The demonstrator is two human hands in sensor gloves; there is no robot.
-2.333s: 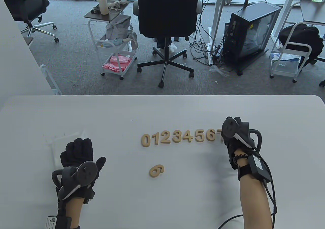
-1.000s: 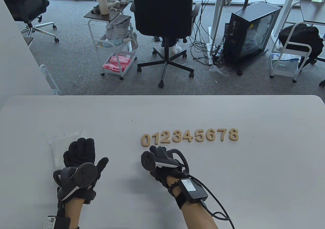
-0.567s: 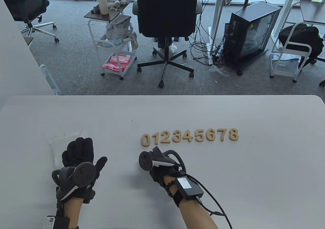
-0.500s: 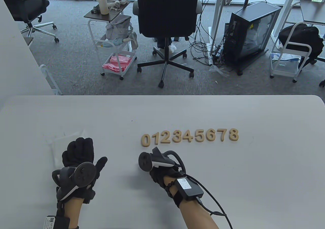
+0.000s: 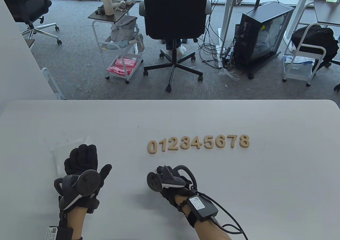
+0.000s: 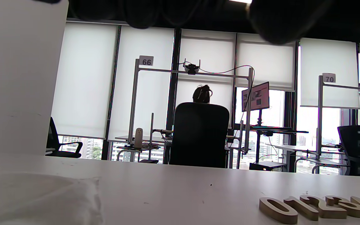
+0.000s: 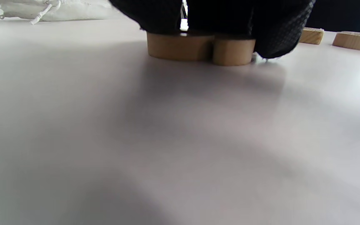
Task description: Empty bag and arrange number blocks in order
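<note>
Wooden number blocks 0 to 8 (image 5: 198, 143) lie in a row at the table's middle; the row's left end shows in the left wrist view (image 6: 317, 207). My right hand (image 5: 166, 174) is below the 0, palm down. In the table view it hides the last block. In the right wrist view its fingers (image 7: 217, 15) sit over the top of that wooden block (image 7: 198, 51) and come down its right side; the block rests on the table. My left hand (image 5: 82, 157) lies flat, fingers spread, on the right part of the pale bag (image 5: 59, 149).
The white table (image 5: 252, 192) has its far edge just beyond the row. A black office chair (image 5: 174, 14) and carts stand on the floor past it. The bag's drawstring end shows in the right wrist view (image 7: 52, 11).
My right hand left the row's right end, where an 8 now lies, came down over the loose block below the 0, and has just drawn slightly toward me. The left hand stayed put.
</note>
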